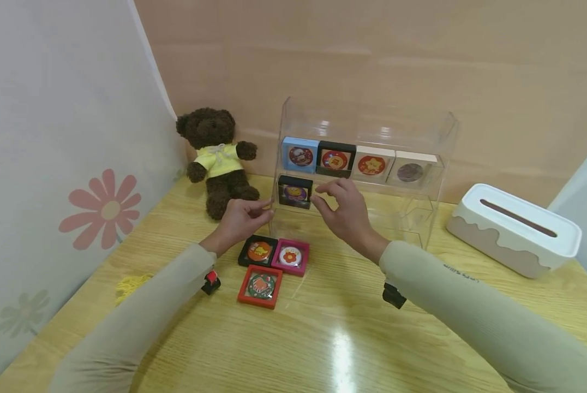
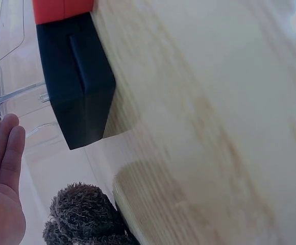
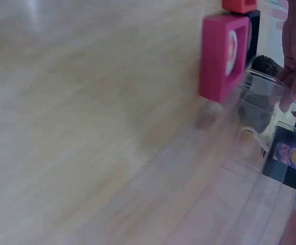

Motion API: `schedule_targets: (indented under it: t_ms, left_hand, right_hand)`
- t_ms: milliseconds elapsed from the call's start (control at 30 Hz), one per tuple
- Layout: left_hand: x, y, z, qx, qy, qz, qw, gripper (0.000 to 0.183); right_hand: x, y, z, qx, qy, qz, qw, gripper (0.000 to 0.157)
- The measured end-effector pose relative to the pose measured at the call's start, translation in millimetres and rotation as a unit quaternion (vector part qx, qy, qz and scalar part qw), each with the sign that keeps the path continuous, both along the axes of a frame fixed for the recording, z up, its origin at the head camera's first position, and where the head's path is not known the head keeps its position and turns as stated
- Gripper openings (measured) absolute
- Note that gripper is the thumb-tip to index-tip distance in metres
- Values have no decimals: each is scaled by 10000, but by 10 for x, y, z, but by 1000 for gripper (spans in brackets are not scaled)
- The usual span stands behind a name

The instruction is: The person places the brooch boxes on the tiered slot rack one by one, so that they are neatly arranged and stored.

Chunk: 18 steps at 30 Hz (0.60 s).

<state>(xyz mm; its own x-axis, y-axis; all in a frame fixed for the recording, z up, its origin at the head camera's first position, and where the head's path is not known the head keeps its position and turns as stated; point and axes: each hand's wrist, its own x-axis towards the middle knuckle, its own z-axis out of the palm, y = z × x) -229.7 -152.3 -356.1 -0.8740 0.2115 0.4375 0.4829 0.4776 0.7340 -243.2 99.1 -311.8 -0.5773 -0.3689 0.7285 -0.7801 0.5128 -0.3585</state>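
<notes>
Purple-badged case (image 1: 295,192) on rack (image 1: 357,123) — right hand (image 1: 345,208) fingers apart — left hand (image 1: 240,220) grip unclear

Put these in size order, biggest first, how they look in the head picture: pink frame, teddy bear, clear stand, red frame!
1. Clear stand
2. Teddy bear
3. Red frame and pink frame: unsure, because the red one lies nearer the camera.

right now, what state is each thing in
Clear rack: standing, partly filled
Four upper frames: propped up, side by side
Purple-badge frame: propped up, lower row, left end
Black frame: lying face up
Pink frame: lying face up
Red frame: lying face up
Teddy bear: upright, dressed
Tissue box: lid on
</notes>
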Motion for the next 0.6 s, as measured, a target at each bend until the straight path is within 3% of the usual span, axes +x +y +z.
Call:
schedule_targets:
  t_ms: [100, 200, 367, 467, 600]
  left_hand:
    - [13, -15, -9, -44, -78, 70, 9999, 29]
    - [25, -29, -17, -71, -100, 78, 9999, 29]
    - [24, -19, -5, -115, -39, 16, 9999, 30]
    - [20, -8, 9, -123, -41, 21, 9999, 30]
    - [16, 13, 22, -93, -80, 20, 9999, 30]
  right_hand:
    - [120, 36, -112, 71, -240, 191, 9995, 11]
    - [303, 38, -240, 284, -864, 476, 9947, 10]
    - [571, 28, -401, 415, -2124, 751, 9734, 8]
    - [637, 28, -476, 392, -2588, 867, 9612, 8]
    - [652, 47, -548, 393, -2860, 983, 9524, 11]
